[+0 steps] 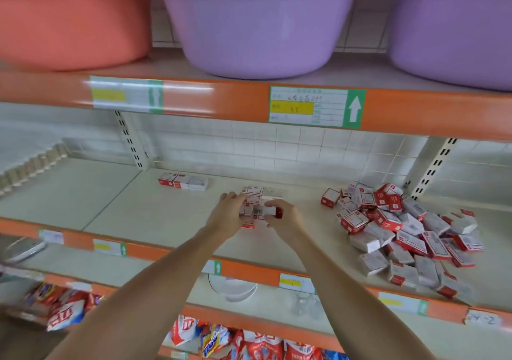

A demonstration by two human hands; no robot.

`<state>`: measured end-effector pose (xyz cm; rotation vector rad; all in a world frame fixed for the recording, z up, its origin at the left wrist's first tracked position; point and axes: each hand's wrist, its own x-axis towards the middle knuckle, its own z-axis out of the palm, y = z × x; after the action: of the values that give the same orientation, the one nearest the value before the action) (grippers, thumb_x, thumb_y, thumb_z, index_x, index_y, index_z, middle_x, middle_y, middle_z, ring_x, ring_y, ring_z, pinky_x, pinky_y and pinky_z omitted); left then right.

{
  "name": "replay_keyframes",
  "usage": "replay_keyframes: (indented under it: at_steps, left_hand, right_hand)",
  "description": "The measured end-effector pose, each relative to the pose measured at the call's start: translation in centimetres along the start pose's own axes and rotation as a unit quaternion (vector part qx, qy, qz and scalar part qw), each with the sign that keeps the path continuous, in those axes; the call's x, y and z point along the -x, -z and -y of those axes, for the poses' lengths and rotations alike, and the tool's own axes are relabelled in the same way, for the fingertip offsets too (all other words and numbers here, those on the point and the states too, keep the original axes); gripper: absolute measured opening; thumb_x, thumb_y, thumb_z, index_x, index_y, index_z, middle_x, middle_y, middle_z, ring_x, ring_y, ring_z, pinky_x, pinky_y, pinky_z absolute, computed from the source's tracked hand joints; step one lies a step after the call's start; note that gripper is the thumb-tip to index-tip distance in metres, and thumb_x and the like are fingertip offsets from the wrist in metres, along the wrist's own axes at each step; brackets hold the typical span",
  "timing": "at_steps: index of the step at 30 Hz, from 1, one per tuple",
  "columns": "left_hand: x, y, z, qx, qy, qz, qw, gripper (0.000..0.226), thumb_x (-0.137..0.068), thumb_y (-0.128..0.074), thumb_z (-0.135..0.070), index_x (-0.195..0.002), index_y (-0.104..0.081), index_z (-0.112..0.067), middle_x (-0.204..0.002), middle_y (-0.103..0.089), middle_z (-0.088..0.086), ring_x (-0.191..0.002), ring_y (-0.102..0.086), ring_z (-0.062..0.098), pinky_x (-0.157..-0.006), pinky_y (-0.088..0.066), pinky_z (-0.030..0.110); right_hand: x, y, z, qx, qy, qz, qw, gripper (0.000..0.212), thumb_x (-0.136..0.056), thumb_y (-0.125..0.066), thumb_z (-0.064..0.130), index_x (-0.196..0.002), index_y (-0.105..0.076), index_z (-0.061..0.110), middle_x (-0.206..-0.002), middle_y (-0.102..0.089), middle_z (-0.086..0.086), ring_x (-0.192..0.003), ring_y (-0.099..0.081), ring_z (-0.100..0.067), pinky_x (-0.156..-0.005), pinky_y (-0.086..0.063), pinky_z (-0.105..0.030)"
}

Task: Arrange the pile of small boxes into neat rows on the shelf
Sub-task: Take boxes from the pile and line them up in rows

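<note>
Your left hand (228, 213) and right hand (282, 217) meet over the middle of the shelf (144, 210), and between them you hold a small cluster of boxes (253, 197). Your left fingers curl round the cluster's left side. Your right fingers pinch one box (270, 210) with its red end facing you, pressed against the rest. Blur hides how many boxes are in the cluster and whether they sit flat on the shelf or just above it

To do this step well, square the cluster before you let go. Press both hands inward so the long sides touch with no gaps, then tap the near ends flush. Keep the printed faces turned the same way, as a flipped box will likely spoil the line

A short row (182, 182) already lies near the back wall, well to the left of your hands. Use it as your guide, setting this group parallel to it, or slide the group along to join it

The loose pile (401, 232) sprawls on the right of the same shelf, well apart from your hands, with boxes tilted and overlapping. Most of the job seems to lie ahead, so take only as many boxes each time as you can hold aligned. The cartons look light and could slide or topple if nudged, so ease your fingers straight away rather than dragging them across the tops
</note>
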<state>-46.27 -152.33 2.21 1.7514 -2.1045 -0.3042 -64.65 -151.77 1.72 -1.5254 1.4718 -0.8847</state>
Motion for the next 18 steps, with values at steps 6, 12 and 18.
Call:
replay_keyframes:
  at_steps: [6,12,18]
  left_hand:
    - [0.2,0.2,2.7,0.005,0.023,0.000,1.000,0.041,-0.087,-0.073,-0.026,-0.123,-0.057,-0.015,-0.109,-0.054,0.005,-0.110,-0.044,0.024,-0.087,-0.049,0.042]
    - [0.2,0.3,3.9,0.027,0.024,-0.006,0.999,0.035,-0.088,-0.069,-0.017,-0.121,-0.058,-0.015,-0.110,-0.054,0.005,-0.111,-0.044,0.023,-0.088,-0.048,0.038]
    - [0.2,0.6,5.0,0.030,0.019,-0.008,0.999,0.033,-0.086,-0.069,-0.021,-0.116,-0.057,-0.012,-0.107,-0.055,0.008,-0.109,-0.046,0.025,-0.086,-0.048,0.042]
  right_hand:
    - [0.4,-1.7,-0.3,-0.006,-0.012,-0.007,1.000,0.042,-0.070,-0.079,0.004,-0.104,-0.065,0.025,-0.090,-0.071,0.003,-0.083,-0.070,-0.021,-0.076,-0.060,-0.039]
    - [1.2,-2.6,0.3,0.006,-0.020,0.035,0.999,0.037,-0.070,-0.077,0.000,-0.101,-0.069,0.017,-0.089,-0.073,-0.006,-0.073,-0.072,-0.022,-0.070,-0.060,-0.034]
    - [2.0,-4.3,0.2,0.125,-0.003,0.067,0.990,0.038,-0.068,-0.082,0.019,-0.101,-0.069,0.031,-0.094,-0.070,0.005,-0.081,-0.065,-0.013,-0.070,-0.051,-0.014]
